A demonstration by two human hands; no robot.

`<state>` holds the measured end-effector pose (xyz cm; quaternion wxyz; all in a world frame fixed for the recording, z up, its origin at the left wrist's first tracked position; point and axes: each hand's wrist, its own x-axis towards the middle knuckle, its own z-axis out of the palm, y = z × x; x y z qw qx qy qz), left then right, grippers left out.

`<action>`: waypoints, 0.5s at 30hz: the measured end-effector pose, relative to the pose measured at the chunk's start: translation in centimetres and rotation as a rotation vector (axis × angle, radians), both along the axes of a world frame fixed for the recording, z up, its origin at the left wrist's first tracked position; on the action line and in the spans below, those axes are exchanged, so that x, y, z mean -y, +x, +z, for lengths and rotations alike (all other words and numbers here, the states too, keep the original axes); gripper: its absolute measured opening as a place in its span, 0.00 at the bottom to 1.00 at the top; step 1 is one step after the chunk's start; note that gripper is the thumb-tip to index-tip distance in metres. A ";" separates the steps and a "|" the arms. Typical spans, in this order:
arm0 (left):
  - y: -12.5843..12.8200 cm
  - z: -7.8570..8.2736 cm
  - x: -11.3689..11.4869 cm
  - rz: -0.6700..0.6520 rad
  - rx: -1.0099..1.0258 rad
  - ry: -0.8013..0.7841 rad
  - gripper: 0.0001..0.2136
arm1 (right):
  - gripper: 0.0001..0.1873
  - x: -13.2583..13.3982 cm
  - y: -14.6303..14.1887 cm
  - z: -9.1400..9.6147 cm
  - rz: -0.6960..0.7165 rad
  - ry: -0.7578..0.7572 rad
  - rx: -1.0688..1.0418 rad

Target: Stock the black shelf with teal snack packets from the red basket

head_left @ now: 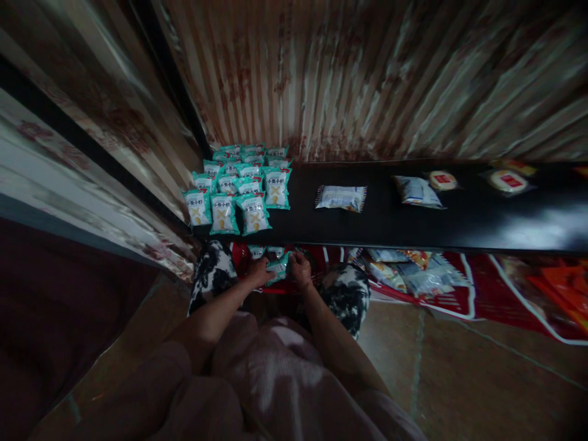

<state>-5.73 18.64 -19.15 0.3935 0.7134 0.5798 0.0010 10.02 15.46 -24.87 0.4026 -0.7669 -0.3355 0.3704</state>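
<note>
Between my knees, just below the shelf's front edge, I hold a small teal-and-white snack packet (pixel 277 268). My left hand (pixel 259 271) grips its left end, and my right hand (pixel 300 268) pinches its right end with curled fingers. Two similar packets (pixel 275 252) show right behind it, partly hidden under the shelf edge. Up on the left of the black shelf (pixel 303 223) stand rows of matching teal packets (pixel 254 214), packed close together with their fronts toward me.
Farther right on the shelf lie a white packet (pixel 341 198), a bluish packet (pixel 418 192) and round wrapped items (pixel 507 181). Below, red bags (pixel 482 294) hold clear packets (pixel 429 275) and orange packets (pixel 563 291). Patterned curtains (pixel 294 79) hang behind; a dark post (pixel 174 79) rises at the left.
</note>
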 end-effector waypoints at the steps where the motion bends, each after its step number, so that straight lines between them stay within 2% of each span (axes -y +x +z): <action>1: -0.1 0.0 0.0 -0.004 0.005 0.007 0.22 | 0.21 0.0 -0.1 0.1 -0.008 0.005 -0.006; 4: -0.2 -0.1 -0.2 -0.016 0.019 0.024 0.21 | 0.21 0.0 -0.2 0.4 -0.020 0.019 -0.024; 8: -0.1 -0.2 -0.4 -0.010 0.021 0.004 0.16 | 0.20 -0.1 -0.4 0.5 -0.016 0.021 -0.045; 15: -0.3 -0.3 -0.3 0.135 0.024 -0.070 0.13 | 0.18 0.6 -0.8 0.2 -0.008 -0.048 -0.046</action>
